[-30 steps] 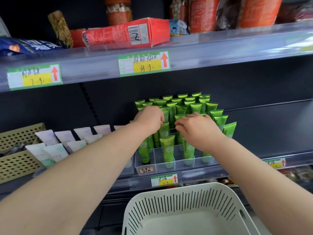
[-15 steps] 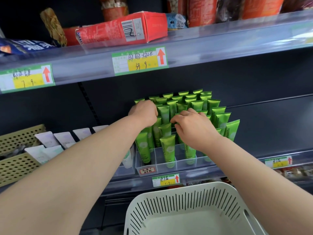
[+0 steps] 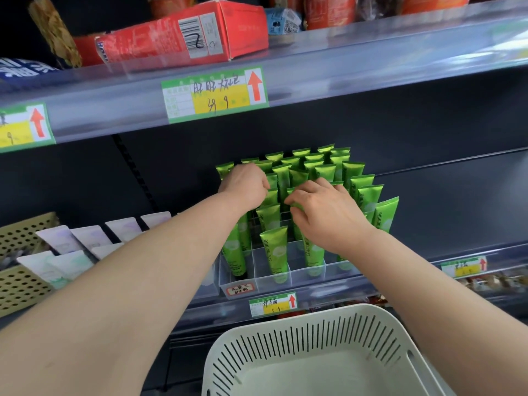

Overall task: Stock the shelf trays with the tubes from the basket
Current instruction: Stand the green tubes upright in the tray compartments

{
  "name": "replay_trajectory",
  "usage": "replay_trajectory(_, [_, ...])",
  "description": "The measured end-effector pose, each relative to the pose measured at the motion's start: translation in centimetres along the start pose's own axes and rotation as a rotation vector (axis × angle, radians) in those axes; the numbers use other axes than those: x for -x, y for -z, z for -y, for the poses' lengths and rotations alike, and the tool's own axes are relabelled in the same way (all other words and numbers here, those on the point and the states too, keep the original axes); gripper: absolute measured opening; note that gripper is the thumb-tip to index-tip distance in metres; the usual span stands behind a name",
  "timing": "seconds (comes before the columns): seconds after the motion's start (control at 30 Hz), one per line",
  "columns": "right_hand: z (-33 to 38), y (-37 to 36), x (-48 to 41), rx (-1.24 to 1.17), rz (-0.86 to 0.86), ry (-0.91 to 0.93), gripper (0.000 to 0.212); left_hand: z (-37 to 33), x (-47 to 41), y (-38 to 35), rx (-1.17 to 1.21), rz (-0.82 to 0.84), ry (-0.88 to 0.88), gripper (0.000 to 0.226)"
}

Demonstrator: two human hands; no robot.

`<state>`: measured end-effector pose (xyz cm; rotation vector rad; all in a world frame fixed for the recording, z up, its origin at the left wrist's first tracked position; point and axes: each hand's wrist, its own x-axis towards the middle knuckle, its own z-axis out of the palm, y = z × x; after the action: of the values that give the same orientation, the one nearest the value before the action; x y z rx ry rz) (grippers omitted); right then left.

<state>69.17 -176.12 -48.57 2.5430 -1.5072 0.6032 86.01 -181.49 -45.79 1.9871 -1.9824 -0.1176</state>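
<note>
left hand curled over far-left tube tops; grip cannot be told | right hand pinches one of the green tubes | tubes upright in clear tray at shelf's near edge; bare shelf to the right | basket near, below

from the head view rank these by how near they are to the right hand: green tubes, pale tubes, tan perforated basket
1. green tubes: in the clear tray, right under the right hand, whose fingers curl onto them.
2. pale tubes: same shelf, off to the left.
3. tan perforated basket: far left end of that shelf.
</note>
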Motion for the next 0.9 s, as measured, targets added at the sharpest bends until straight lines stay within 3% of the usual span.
replay_trajectory(0.23, [2.9, 0.4, -1.0, -0.023, -0.035, 0.059, 0.03, 2.3, 2.1, 2.8, 0.089, -0.033, -0.021, 0.013])
replay_trajectory(0.37, [5.5, 0.0, -1.5, -0.043, -0.072, 0.123, 0.025, 5.1, 3.5, 3.7, 0.071, -0.032, 0.013, 0.022])
replay_trajectory(0.6, [8.6, -2.1, -2.5, 0.028, 0.085, 0.204, 0.032, 8.6, 5.6, 5.8, 0.03, -0.035, 0.023, 0.022])
replay_trajectory(0.9, [8.2, -1.9, -2.0, 0.104, 0.114, 0.145, 0.026, 8.3, 5.7, 5.4, 0.072, -0.067, -0.01, 0.024])
